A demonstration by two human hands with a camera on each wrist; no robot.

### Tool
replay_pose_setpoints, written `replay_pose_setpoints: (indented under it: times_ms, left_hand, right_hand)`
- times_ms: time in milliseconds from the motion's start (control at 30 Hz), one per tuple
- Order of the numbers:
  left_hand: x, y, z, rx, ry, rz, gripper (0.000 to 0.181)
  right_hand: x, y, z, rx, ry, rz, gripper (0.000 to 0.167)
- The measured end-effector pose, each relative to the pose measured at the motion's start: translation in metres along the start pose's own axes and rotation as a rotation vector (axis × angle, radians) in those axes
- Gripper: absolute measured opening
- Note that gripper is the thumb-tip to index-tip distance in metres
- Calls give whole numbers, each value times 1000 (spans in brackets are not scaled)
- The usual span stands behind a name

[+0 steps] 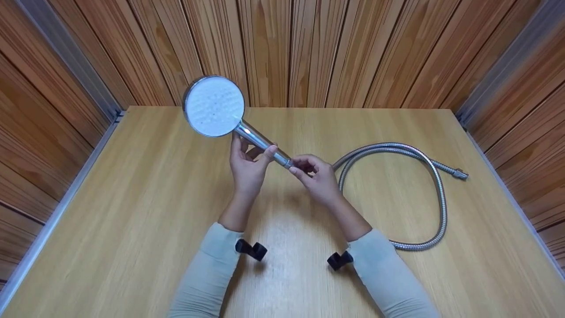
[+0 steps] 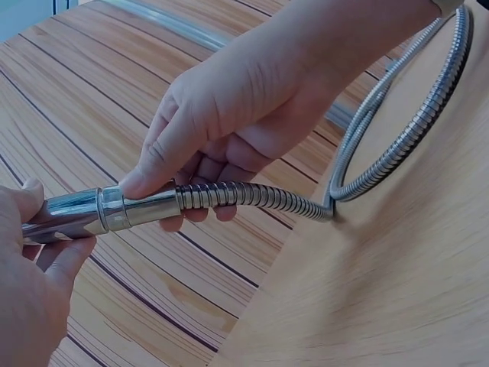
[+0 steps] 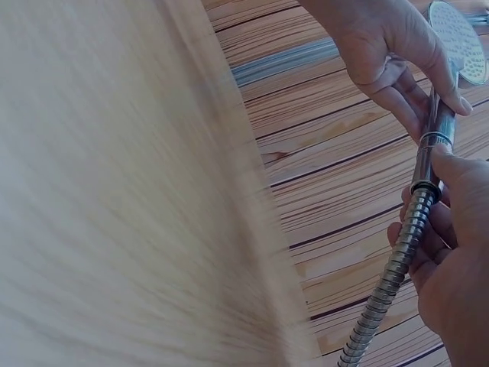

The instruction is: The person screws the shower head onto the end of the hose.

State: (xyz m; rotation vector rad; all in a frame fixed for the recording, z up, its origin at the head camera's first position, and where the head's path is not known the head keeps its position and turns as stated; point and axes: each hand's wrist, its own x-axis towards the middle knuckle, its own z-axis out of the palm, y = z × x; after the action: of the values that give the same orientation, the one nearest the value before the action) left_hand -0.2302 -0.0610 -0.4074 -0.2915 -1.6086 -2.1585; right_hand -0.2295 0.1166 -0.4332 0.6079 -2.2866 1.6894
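A handheld shower head with a round white spray face and chrome body (image 1: 215, 106) is held above the light-brown wooden desk (image 1: 110, 247). The left hand (image 1: 247, 173) grips its slim, shiny chrome handle (image 1: 255, 137) between thumb and fingers, the face lying beyond that grip. It looks rigid and light but top-heavy, probably slippery, so the mid-handle seems a sound hold. Just below, the right hand (image 1: 320, 183) pinches the smooth silver collar (image 2: 149, 208); the silver corrugated metal hose (image 1: 442, 198), likely bendy yet springy, loops rightward of this grip. Both pale-sleeved forearms (image 1: 212, 269) angle inward.
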Motion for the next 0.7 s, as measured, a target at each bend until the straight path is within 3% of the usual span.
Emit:
replay_pose_setpoints:
  times_ms: [233, 467, 700]
  left_hand:
    - [1, 1, 2, -10, 11, -21, 85]
    - [0, 3, 3, -16, 22, -36, 82]
    - [0, 4, 3, -15, 17, 5, 80]
  right_hand:
    - [0, 0, 0, -2, 8, 3, 40]
    - [-1, -1, 1, 25, 52, 15, 27]
    - [-1, 0, 1, 28, 43, -21, 23]
